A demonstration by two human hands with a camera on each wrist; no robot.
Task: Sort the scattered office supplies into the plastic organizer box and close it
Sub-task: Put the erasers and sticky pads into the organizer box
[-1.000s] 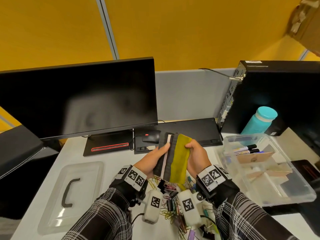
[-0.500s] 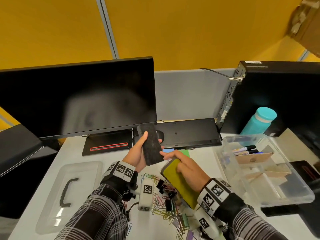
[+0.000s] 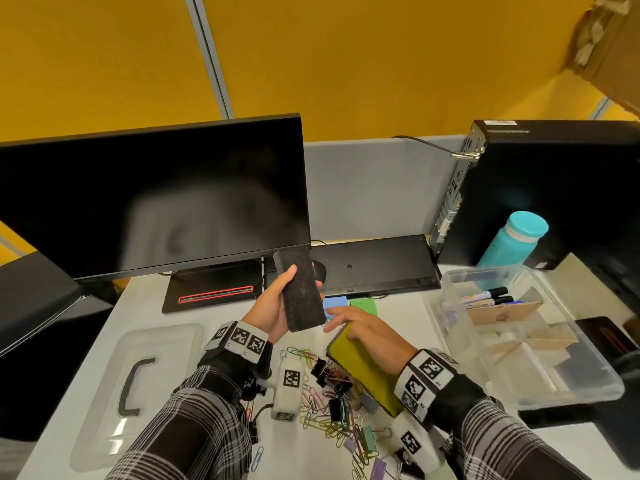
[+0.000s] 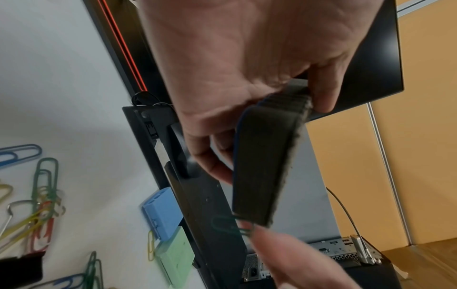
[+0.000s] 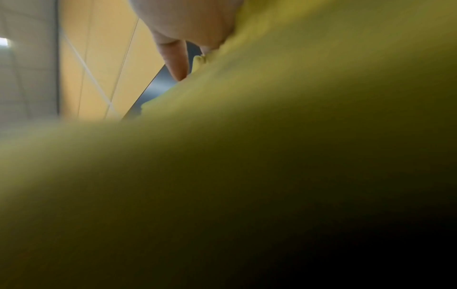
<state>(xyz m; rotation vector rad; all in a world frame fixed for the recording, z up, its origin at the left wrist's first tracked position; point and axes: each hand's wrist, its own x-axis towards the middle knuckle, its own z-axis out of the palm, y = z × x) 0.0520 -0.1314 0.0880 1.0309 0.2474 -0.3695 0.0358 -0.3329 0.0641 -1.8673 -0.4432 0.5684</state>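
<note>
My left hand (image 3: pixel 272 306) grips a black felt eraser (image 3: pixel 300 289) upright above the desk, thumb on one long edge; the left wrist view shows the left hand (image 4: pixel 247 78) wrapped round the black eraser (image 4: pixel 262 166). My right hand (image 3: pixel 363 325) holds a yellow-backed eraser (image 3: pixel 363 370) under its palm, and its fingertips reach to the black eraser's lower end, where a green paper clip (image 4: pixel 228 224) shows. The yellow eraser (image 5: pixel 272 156) fills the right wrist view. The clear organizer box (image 3: pixel 575 398) stands open at right, with markers (image 3: pixel 485 297) inside.
Paper clips and binder clips (image 3: pixel 329 393) lie heaped beneath my hands. The clear lid (image 3: pixel 162 341) with a black handle lies at left. Blue (image 3: pixel 336 302) and green (image 3: pixel 364 306) note pads sit by the keyboard (image 3: pixel 374 265). A monitor (image 3: pixel 152 202), computer tower (image 3: pixel 554 174) and teal bottle (image 3: pixel 512 239) stand behind.
The two erasers, held together a second ago, have been parted. My left hand took the black one up and left; my right hand lowered the yellow one and stretched its fingers toward the black one.
</note>
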